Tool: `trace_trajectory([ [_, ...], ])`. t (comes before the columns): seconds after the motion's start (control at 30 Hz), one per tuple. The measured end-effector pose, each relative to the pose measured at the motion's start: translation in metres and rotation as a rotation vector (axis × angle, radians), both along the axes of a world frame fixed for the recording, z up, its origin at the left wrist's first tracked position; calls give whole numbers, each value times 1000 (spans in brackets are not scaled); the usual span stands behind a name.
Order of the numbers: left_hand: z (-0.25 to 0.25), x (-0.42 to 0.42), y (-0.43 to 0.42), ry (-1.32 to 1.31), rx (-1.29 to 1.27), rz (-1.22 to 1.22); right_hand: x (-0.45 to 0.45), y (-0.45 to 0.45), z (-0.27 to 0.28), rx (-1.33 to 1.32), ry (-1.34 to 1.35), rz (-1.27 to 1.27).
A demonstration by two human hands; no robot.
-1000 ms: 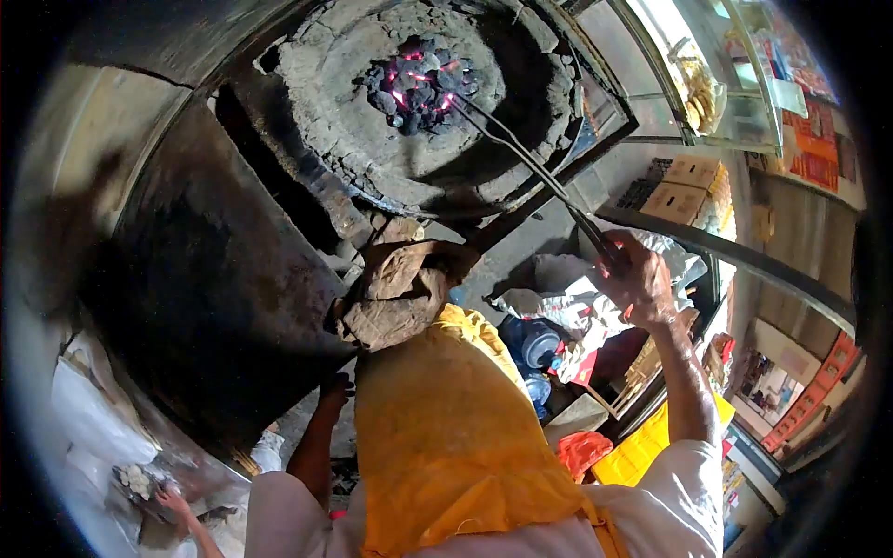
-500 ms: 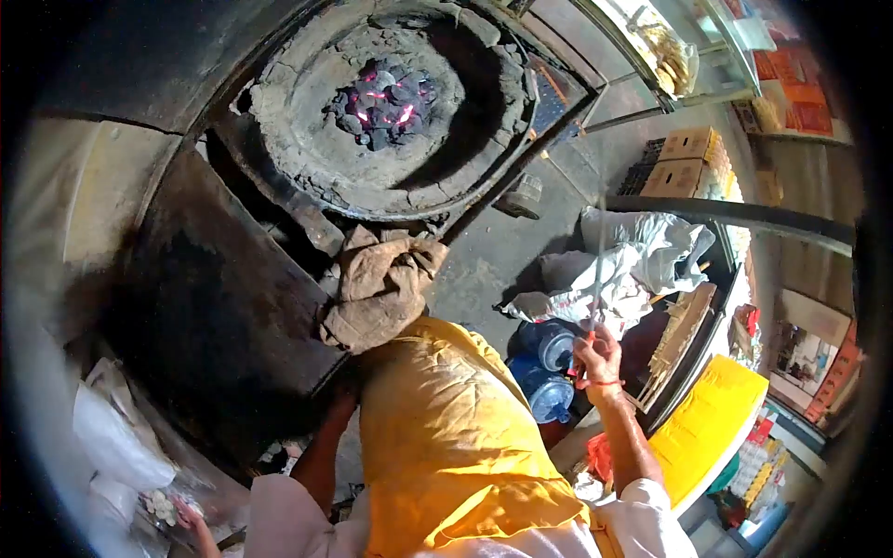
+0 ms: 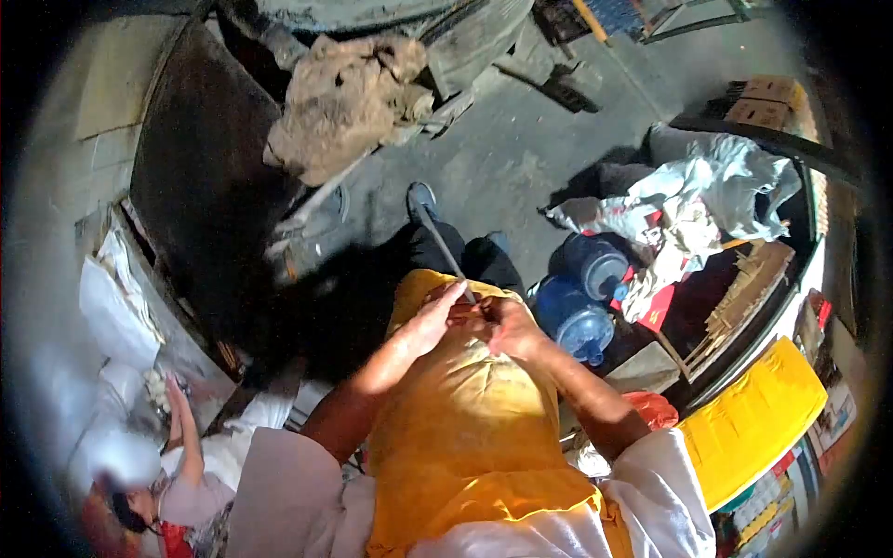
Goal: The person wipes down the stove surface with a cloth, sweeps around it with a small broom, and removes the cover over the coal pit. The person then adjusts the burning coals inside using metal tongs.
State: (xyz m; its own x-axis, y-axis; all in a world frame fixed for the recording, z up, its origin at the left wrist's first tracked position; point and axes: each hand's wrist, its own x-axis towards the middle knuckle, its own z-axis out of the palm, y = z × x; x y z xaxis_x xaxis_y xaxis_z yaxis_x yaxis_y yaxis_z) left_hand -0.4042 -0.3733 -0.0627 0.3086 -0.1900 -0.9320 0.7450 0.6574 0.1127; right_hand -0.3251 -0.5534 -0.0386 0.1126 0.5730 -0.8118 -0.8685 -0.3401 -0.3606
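Both my hands meet in front of the yellow apron (image 3: 456,418). My right hand (image 3: 513,327) is closed around the near end of a long thin rod (image 3: 441,244), which slants away over the dark trousers toward a shoe. My left hand (image 3: 431,318) is against the same rod, its fingers bent around it close to the right hand. The fingertips partly hide each other, and the rod's grip end is covered by the hands.
A brown cloth (image 3: 339,107) lies on the stove's edge ahead. Blue water bottles (image 3: 569,312), white sacks (image 3: 721,181) and a yellow cushion (image 3: 755,418) are at the right. Another person (image 3: 191,502) sits at lower left, hands (image 3: 179,414) near a pale bunch.
My right hand has brought the rod inward from the right to the apron. My left hand has come up from beside the dark stove panel to meet it. The view has tilted down.
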Motion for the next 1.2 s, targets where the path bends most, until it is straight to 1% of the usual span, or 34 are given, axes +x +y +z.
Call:
trace_trajectory([
  [0.03,11,1,-4,63,-38,42,7,11,11,6,-222,381],
  [0.07,-14,-25,-9,-27,52,145,14,21,22,29,-463,747],
  [0.1,-14,-35,-9,-3,69,148,21,35,33,22,-545,940],
  [0.17,-18,-52,-4,128,226,353,-22,24,-4,38,-546,476],
  [0.2,-29,-63,4,162,264,416,-43,19,-22,79,-555,264],
  [0.23,-38,-73,13,152,302,446,-41,17,-18,21,-763,289],
  [0.27,-46,-85,26,192,425,363,-46,9,-28,-69,-732,326],
  [0.3,-49,-89,41,227,545,277,-57,-3,-48,-103,-645,215],
  [0.33,-60,-100,54,203,638,219,-49,-9,-48,-190,-564,267],
  [0.37,-72,-108,67,256,694,167,-39,-15,-48,-280,-486,315],
  [0.43,-91,-124,99,285,800,-14,-51,-50,-77,-366,-560,286],
  [0.5,-138,-159,137,259,990,-167,-50,-69,-85,-465,-550,265],
  [0.53,-158,-175,159,246,1067,-232,-59,-81,-96,-504,-579,199],
  [0.57,-177,-190,179,230,1129,-297,-62,-93,-104,-506,-519,195],
  [0.6,-193,-206,200,157,1168,-398,-70,-105,-116,-491,-520,170],
  [0.63,-216,-239,234,-374,1203,-725,-79,-114,-125,-475,-520,145],
  [0.67,-234,-257,250,-926,1164,-1029,-84,-118,-127,-479,-520,152],
  [0.7,-239,-253,250,-927,1162,-1022,-87,-123,-128,-511,-513,225],
  [0.73,-237,-239,250,-749,1206,-1019,-89,-126,-129,-542,-508,296],
  [0.77,-230,-226,251,-568,1243,-1014,-92,-128,-128,-544,-510,300],
  [0.83,-197,-191,251,-192,1307,-990,-97,-128,-130,-468,-507,199],
  [0.87,-194,-192,242,-82,1293,-950,-100,-126,-131,-417,-502,149],
  [0.9,-189,-191,233,28,1278,-906,-99,-123,-132,-397,-507,150],
  [0.93,-184,-191,224,136,1262,-860,-97,-124,-132,-427,-550,215],
  [0.97,-212,-222,213,53,1271,-583,-94,-125,-132,-460,-592,282],
  [1.03,-199,-228,188,29,1058,-600,-86,-121,-129,-464,-567,278],
  [1.1,-174,-230,160,47,951,-581,-77,-122,-125,-509,-512,258],
  [1.13,-170,-242,149,21,970,-626,-77,-130,-132,-456,-562,241],
  [1.17,-138,-231,134,59,961,-646,-76,-133,-132,-453,-558,242],
  [1.2,-145,-263,126,6,965,-615,-74,-134,-132,-416,-562,173],
])
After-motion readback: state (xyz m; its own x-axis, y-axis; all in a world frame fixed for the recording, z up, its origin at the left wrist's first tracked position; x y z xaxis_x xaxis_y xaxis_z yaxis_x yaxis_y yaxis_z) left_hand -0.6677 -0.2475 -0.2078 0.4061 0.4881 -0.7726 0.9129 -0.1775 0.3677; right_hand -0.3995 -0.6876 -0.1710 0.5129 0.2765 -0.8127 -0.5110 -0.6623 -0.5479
